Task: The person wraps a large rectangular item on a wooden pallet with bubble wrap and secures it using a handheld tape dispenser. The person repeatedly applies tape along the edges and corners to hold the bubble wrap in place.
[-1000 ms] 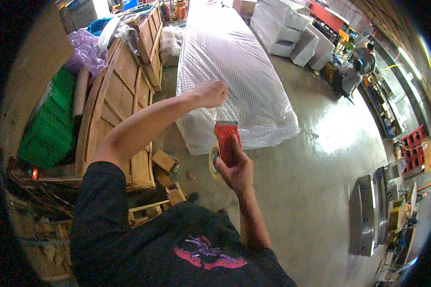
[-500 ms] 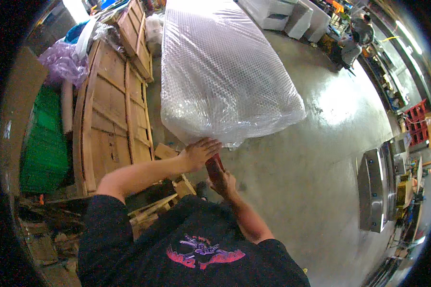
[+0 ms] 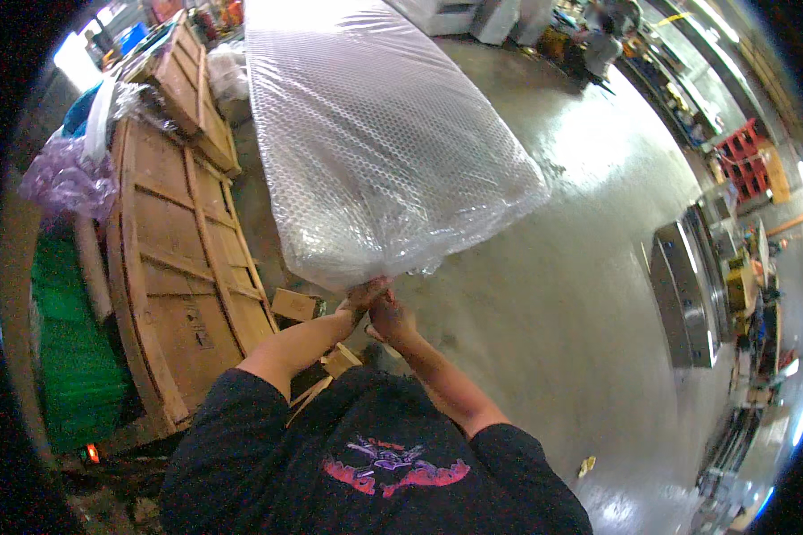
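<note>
A large oblong bundle in clear bubble wrap stretches away from me. At the lower edge of its near end, my left hand is against the wrap; its fingers are too blurred to read. Just beside it, my right hand is closed and touches or nearly touches the left. A little red shows at the top of the right hand. It belongs to a dark red, strip-like object, now mostly hidden by the hands, whose kind I cannot make out.
Wooden crates line the left, with purple plastic wrap and a green stack beside them. A small cardboard box lies below the bundle. A metal cabinet stands at right. Far right, a person bends near shelving.
My left hand has left its flat pose atop the red object and drawn close to my right hand, which has risen toward the wrap. The whole view has swung slightly right.
</note>
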A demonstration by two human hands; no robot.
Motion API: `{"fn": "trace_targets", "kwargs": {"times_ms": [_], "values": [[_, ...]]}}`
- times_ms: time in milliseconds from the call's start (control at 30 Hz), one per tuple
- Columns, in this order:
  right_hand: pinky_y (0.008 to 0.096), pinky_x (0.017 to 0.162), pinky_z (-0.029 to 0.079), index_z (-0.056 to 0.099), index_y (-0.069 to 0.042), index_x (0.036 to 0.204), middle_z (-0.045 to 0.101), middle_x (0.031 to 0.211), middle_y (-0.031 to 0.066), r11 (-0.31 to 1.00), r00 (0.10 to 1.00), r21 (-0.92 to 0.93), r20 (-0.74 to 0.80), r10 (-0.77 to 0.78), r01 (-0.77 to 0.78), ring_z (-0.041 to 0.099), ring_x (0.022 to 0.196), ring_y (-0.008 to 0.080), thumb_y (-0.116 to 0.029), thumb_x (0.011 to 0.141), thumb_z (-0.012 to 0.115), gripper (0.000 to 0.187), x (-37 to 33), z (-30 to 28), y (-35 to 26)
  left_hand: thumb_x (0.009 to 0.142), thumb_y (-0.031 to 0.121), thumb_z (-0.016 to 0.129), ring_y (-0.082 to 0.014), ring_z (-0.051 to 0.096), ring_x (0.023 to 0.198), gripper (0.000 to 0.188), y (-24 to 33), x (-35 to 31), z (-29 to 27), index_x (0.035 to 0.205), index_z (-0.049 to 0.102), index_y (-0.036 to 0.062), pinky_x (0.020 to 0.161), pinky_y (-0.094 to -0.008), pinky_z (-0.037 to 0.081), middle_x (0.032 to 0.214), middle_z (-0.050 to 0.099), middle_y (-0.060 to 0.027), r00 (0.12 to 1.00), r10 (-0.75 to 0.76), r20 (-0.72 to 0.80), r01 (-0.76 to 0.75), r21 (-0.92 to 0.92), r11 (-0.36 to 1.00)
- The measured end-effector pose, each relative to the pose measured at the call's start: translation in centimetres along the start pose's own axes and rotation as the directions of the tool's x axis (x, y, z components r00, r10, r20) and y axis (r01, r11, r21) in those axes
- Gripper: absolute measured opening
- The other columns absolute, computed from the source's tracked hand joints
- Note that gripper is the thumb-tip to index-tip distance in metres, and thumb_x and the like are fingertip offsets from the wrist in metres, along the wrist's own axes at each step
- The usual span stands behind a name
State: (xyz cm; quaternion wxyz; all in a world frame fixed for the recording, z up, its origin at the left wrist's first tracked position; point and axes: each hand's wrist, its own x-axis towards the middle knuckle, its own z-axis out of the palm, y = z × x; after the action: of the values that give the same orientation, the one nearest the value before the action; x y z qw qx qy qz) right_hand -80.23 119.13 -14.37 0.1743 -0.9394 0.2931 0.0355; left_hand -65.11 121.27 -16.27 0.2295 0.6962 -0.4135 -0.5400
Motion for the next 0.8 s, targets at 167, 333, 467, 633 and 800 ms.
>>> {"fn": "trace_targets", "kwargs": {"times_ms": [167, 333, 467, 633, 800], "values": [[0.0471, 0.082, 0.056, 0.064, -0.014, 0.122, 0.071, 0.104, 0.0150, 0.865, 0.912, 0.304, 0.230, 0.341, -0.400, 0.069, 0.094, 0.0399, -0.039, 0.081, 0.070, 0.048, -1.9, 4.5, -0.3, 0.101, 0.047, 0.037, -0.0319, 0.026, 0.147, 0.064, -1.4, 0.6, 0.9, 0.154, 0.031, 0.0133, 0.120, -0.0550, 0.022, 0.160, 0.029, -0.0070, 0.993, -0.109, 0.036, 0.115, -0.277, 0.954], [0.0474, 0.079, 0.055, 0.054, -0.018, 0.139, 0.071, 0.104, 0.0173, 0.808, 0.926, 0.491, -0.007, 0.378, -0.326, 0.069, 0.092, 0.0406, -0.039, 0.076, 0.076, 0.070, -12.2, -0.3, 2.6, 0.099, 0.052, 0.043, -0.0251, 0.054, 0.110, 0.052, -0.4, 0.9, 3.8, 0.129, 0.052, 0.0115, 0.092, -0.0479, 0.042, 0.118, 0.057, -0.0054, 0.977, 0.021, 0.212, -0.096, 0.351, 0.931], [0.0473, 0.079, 0.056, 0.042, -0.022, 0.150, 0.068, 0.110, 0.0200, 0.719, 0.888, 0.668, -0.195, 0.417, -0.191, 0.069, 0.093, 0.0411, -0.035, 0.072, 0.079, 0.087, -16.8, -6.6, 3.9, 0.098, 0.051, 0.049, -0.0255, 0.069, 0.091, 0.050, 5.7, 0.7, 3.3, 0.124, 0.062, 0.0096, 0.080, -0.0429, 0.054, 0.113, 0.069, -0.0081, 0.908, -0.180, 0.378, 0.165, 0.074, 0.984], [0.0480, 0.078, 0.057, 0.037, -0.026, 0.153, 0.067, 0.108, 0.0211, 0.825, 0.907, 0.565, -0.348, 0.238, 0.000, 0.068, 0.092, 0.0415, -0.031, 0.068, 0.083, 0.097, -18.5, -11.9, 5.8, 0.095, 0.053, 0.056, -0.0207, 0.068, 0.076, 0.051, 14.3, -3.4, 0.9, 0.121, 0.066, 0.0102, 0.070, -0.0373, 0.056, 0.100, 0.072, -0.0061, 0.834, -0.216, 0.508, 0.425, -0.341, 0.839], [0.0492, 0.078, 0.057, 0.038, -0.029, 0.153, 0.067, 0.105, 0.0193, 0.842, 0.928, 0.535, -0.343, 0.144, 0.067, 0.068, 0.090, 0.0412, -0.032, 0.067, 0.082, 0.096, -18.3, -14.9, 7.3, 0.095, 0.039, 0.065, -0.0173, 0.065, 0.074, 0.034, 19.9, -5.4, 1.3, 0.108, 0.072, 0.0080, 0.069, -0.0379, 0.055, 0.090, 0.071, -0.0029, 0.969, 0.009, 0.247, 0.052, -0.240, 0.969]]}}
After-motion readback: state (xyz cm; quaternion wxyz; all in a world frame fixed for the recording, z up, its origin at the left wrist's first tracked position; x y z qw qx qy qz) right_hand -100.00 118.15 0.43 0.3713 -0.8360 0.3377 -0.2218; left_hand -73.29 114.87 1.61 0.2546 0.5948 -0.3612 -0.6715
